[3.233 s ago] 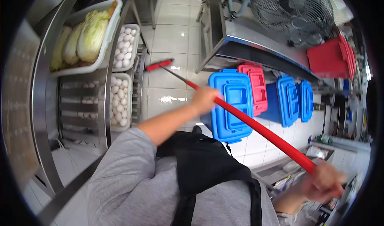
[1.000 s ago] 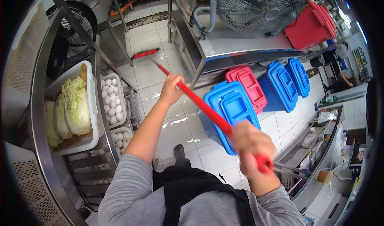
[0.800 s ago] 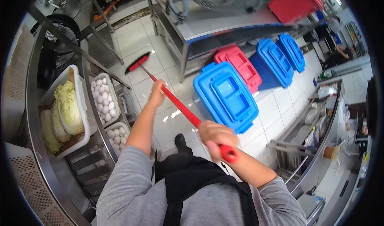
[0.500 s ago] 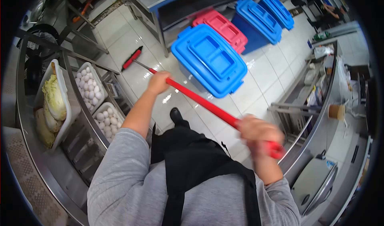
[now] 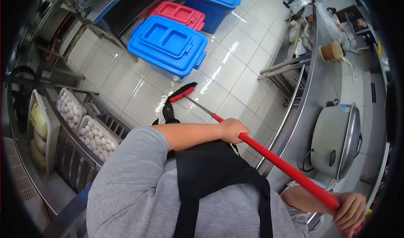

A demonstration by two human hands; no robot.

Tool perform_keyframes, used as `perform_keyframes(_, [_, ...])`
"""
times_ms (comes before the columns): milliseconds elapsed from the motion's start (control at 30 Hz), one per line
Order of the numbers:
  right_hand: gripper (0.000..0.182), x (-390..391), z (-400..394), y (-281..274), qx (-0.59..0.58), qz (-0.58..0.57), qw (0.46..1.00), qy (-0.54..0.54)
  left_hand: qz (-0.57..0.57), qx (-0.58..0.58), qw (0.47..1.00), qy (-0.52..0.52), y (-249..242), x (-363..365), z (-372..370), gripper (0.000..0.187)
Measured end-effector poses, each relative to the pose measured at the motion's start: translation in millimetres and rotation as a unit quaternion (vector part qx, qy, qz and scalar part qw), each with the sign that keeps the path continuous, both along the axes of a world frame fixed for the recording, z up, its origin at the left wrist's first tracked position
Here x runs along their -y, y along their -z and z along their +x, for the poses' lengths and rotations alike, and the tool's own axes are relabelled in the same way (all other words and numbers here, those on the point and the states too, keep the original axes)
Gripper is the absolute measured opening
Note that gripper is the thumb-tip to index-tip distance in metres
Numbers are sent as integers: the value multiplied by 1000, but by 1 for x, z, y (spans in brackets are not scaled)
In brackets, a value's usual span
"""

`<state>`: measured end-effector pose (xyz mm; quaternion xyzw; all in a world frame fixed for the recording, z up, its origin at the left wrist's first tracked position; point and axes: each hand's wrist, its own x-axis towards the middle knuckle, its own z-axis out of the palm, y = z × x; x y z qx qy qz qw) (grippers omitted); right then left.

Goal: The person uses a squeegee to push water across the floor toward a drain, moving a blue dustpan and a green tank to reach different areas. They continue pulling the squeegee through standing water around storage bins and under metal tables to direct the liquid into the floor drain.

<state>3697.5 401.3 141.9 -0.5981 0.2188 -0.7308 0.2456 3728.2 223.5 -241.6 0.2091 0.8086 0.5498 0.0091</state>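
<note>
A red-handled floor tool [image 5: 277, 160] with a red and black brush head [image 5: 183, 94] slants across the view. My left hand [image 5: 233, 130] is wrapped round the middle of its red handle. Near the handle's end, at the lower right, my right hand [image 5: 350, 212] is closed round the shaft. The head rests on the white tiled floor [image 5: 219, 84], close beside a black shoe [image 5: 169, 112] and just below a blue lidded bin [image 5: 168, 44].
Behind the blue bin are a red lidded bin [image 5: 179, 15] and more blue bins [image 5: 212, 6]. White trays of eggs [image 5: 97, 139] and cabbage [image 5: 38, 126] stand at the left. At the right, a steel counter [image 5: 305, 107] runs beside a large lidded cooker [image 5: 334, 141].
The brush head has moved from the far left floor toward my body, near the shoe. Both hands have shifted right and down with the handle, and the view has turned.
</note>
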Motion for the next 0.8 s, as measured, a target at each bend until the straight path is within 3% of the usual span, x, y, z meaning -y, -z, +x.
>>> perform_keyframes(33, [31,10,7,8,-11,-10,999,-35,-11,-27,999,16,10,-9,-12,26])
perform_keyframes(67, [39,-3,22,8,-99,92,986,101,-21,-55,998,32,21,-16,-26,24])
perform_keyframes(100, [43,-2,26,22,-94,74,984,133,-6,-64,997,35,30,-14,-44,16])
perform_keyframes(167, [30,-16,9,69,-64,29,969,235,-34,-45,997,-42,60,-9,-92,11])
perform_keyframes(200, [32,-4,17,87,-71,93,886,449,-88,-50,989,-110,67,-1,-116,11])
perform_keyframes(233, [35,4,10,114,-98,102,856,497,-139,-57,972,-180,72,10,-139,12])
perform_keyframes(267, [24,6,3,131,-189,199,793,544,-194,-7,962,-193,75,23,-160,16])
perform_keyframes(300, [18,13,-6,162,-179,217,776,565,-172,15,964,-202,65,34,-172,20])
perform_keyframes(333, [14,23,-25,193,-168,213,794,543,-136,38,974,-179,67,43,-188,24])
perform_keyframes(400, [11,28,-49,203,-156,207,811,524,-134,-10,970,-201,52,43,-208,19])
perform_keyframes(467, [15,16,-63,166,-238,221,722,611,-69,-79,978,-178,34,32,-216,15])
perform_keyframes(500, [21,13,-73,145,-159,151,814,538,-3,-147,974,-171,13,25,-211,17])
perform_keyframes(533, [27,10,-85,124,-74,76,884,455,-15,-133,982,-137,-1,21,-206,20])
perform_keyframes(600, [36,5,-111,93,-41,44,899,435,-22,-137,988,-65,-11,19,-207,33])
perform_keyframes(700, [38,26,-153,72,-17,63,860,506,10,-121,987,-101,-19,32,-250,41])
perform_keyframes(800, [37,57,-209,70,-18,76,846,527,-54,-42,989,-132,-20,82,-324,51])
